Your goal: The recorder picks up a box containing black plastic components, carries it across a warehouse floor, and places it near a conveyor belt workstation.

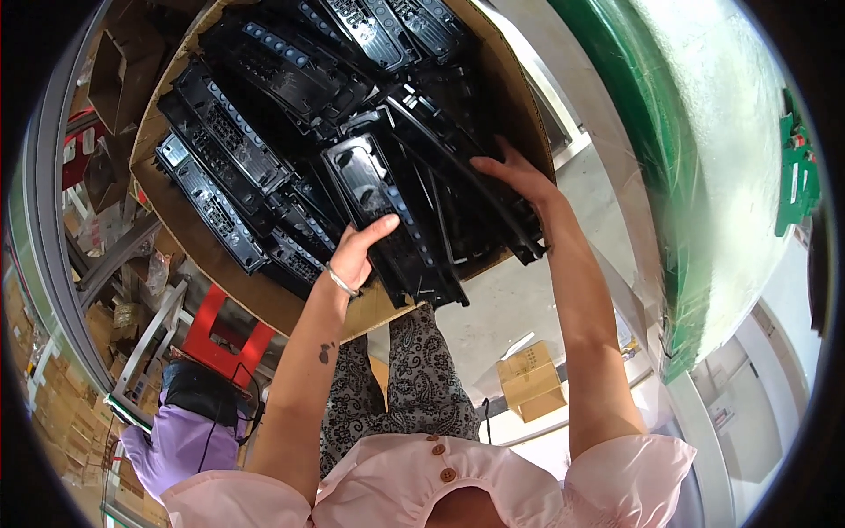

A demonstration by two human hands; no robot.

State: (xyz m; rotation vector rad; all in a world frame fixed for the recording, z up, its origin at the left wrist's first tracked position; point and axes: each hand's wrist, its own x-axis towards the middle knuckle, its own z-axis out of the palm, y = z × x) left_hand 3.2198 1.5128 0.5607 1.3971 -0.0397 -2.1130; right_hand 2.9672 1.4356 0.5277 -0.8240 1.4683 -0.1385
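Observation:
A large cardboard box (264, 310) stands before me, filled with several black moulded plastic panels (242, 132), some with a row of round bluish dots. At the box's near side, my left hand (356, 251) grips a black plastic panel (374, 180) by its left edge, thumb on top and the other fingers mostly hidden. My right hand (525, 179) holds the right edge of another long black plastic panel (462, 172), its thumb on the upper edge and most fingers out of sight. The near ends of both panels stick out over the box's rim.
A huge wrapped roll (704, 176), whitish and green, rises at the right. Below the box on the floor side sits a small carton (531, 383). On the left are a red stand (216, 330), a purple garment (189, 431) and a metal-framed rack (114, 251).

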